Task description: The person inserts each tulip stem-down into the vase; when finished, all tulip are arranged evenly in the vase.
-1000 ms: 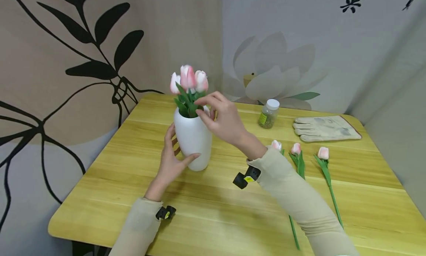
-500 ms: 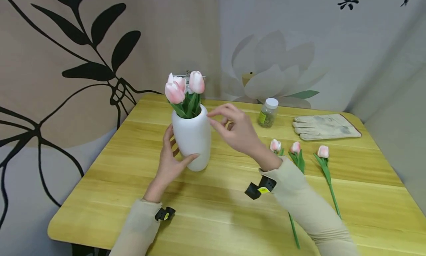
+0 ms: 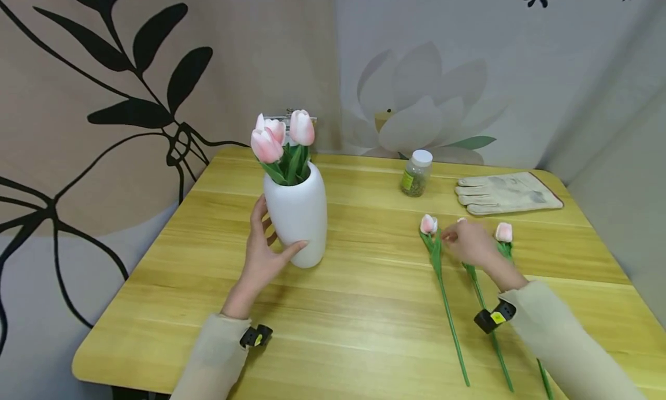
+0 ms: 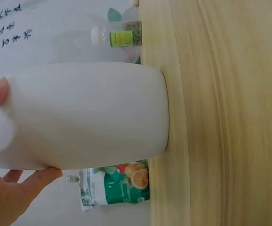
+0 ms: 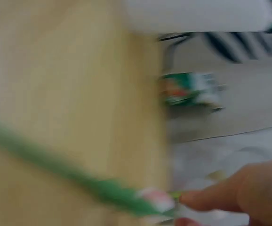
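A white vase point(image 3: 296, 215) stands at the table's middle left, holding several pink-and-white tulips point(image 3: 267, 144) with green leaves. My left hand point(image 3: 262, 255) grips its lower side, thumb across the front and fingers round the far side; the left wrist view shows the fingers point(image 4: 35, 183) against the vase wall. Over three loose tulips my right hand point(image 3: 472, 243) reaches with loosely bent fingers, its fingertips beside the leaves of the left tulip point(image 3: 429, 224). Most of the middle tulip's bloom is hidden behind this hand. The right tulip point(image 3: 503, 232) lies by the wrist. The right wrist view is blurred.
A small jar point(image 3: 416, 173) with a white lid stands at the back of the table. Right of it lies a pale work glove point(image 3: 509, 193). A green-and-white packet point(image 4: 122, 186) stands behind the vase. A printed curtain point(image 3: 426, 70) hangs behind the table.
My right hand has left the tulips in the vase and moved right and toward me, down to the loose tulips. The vase tulips have spread apart. My left hand stays on the vase.
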The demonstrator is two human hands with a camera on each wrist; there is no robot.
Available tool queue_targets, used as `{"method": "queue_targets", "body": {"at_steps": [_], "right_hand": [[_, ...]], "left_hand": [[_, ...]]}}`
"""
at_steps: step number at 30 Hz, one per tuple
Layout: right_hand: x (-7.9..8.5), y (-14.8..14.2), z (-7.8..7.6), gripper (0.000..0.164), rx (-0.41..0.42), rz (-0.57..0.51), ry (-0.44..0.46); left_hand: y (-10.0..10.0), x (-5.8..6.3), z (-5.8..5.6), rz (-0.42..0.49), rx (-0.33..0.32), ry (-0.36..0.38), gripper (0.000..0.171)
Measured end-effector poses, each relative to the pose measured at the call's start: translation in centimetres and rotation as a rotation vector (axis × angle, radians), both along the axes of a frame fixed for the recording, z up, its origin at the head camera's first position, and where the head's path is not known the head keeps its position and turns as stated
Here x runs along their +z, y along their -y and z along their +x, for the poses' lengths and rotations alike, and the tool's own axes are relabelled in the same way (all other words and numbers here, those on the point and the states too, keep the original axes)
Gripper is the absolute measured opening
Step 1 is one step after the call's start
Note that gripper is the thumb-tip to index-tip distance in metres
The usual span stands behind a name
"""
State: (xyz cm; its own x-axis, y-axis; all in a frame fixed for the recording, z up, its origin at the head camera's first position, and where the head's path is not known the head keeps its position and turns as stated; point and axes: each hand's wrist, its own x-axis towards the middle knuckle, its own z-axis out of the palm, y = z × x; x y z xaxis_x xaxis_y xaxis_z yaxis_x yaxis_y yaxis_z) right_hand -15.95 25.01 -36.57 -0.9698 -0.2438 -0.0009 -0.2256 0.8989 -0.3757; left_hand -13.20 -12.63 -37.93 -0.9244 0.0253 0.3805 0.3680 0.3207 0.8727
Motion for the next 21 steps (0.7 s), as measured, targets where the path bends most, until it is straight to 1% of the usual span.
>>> {"method": "queue_targets", "body": {"at_steps": [2,4,5,7,10,12,19,21], "right_hand": [[-1.9,-0.7,0.5,0.022,0.031,-0.004,0.061],[-3.4,-0.9,0.9,0.025,0.047,-0.053,0.086],[-4.0,-0.9,1.1,0.026,0.053,-0.078,0.08],[-4.9,-0.8,1.2,0.028,0.069,-0.117,0.04],[-5.5,-0.4,1.3,0.03,0.051,-0.149,-0.003],[-5.6,0.0,1.3,0.031,0.037,-0.157,-0.011],[-6.0,1.0,1.0,0.03,-0.017,-0.143,-0.043],[-6.1,1.2,0.8,0.031,-0.044,-0.15,-0.049]], "left_hand": [[-0.2,0.5,0.3,0.001,-0.004,0.004,0.104],[-0.3,0.9,0.6,-0.006,-0.006,0.002,0.103],[-0.3,1.1,0.7,-0.008,-0.005,0.001,0.103],[-0.4,1.2,0.7,-0.009,-0.006,-0.001,0.103],[-0.4,1.3,0.7,-0.01,-0.008,0.0,0.103],[-0.4,1.3,0.7,-0.01,-0.009,0.003,0.103],[-0.4,1.4,0.8,-0.009,-0.011,0.017,0.103],[-0.3,0.8,0.5,-0.009,-0.009,0.007,0.103]]}}
